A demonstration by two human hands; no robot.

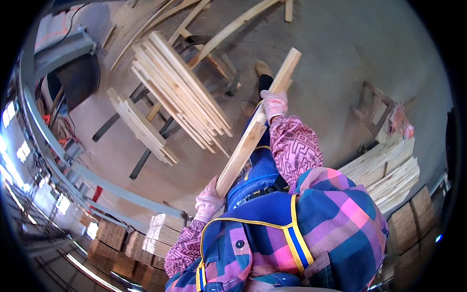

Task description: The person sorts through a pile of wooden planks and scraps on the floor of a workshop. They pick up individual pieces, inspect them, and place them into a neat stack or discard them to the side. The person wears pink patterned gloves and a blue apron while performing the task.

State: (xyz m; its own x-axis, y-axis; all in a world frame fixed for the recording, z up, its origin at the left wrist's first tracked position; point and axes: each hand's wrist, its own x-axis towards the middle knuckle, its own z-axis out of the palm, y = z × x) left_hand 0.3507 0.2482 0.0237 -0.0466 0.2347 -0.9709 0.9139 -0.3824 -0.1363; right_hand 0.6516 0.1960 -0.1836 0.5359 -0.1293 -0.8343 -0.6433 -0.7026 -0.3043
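Across the front of my body I hold a few pale wooden boards [242,155], slanting from lower left to upper right. They overlap lengthwise, and one end stands out beyond the rest. My left hand [209,198], in a whitish-pink glove, is closed round the near end. Farther along, my gloved right hand [274,104] grips the boards past their stepped overlap. Just left of them, a stack of similar boards [177,90] lies on a dark metal stand, with a smaller bundle [142,125] beside it.
Long curved wood strips [238,27] lie at the far side. A grey metal frame [116,187] runs along the left, near a dark round drum [75,82]. To the right are a small wooden frame [373,108] and a pile of boards [384,170]. Stacked timber [114,236] stands lower left.
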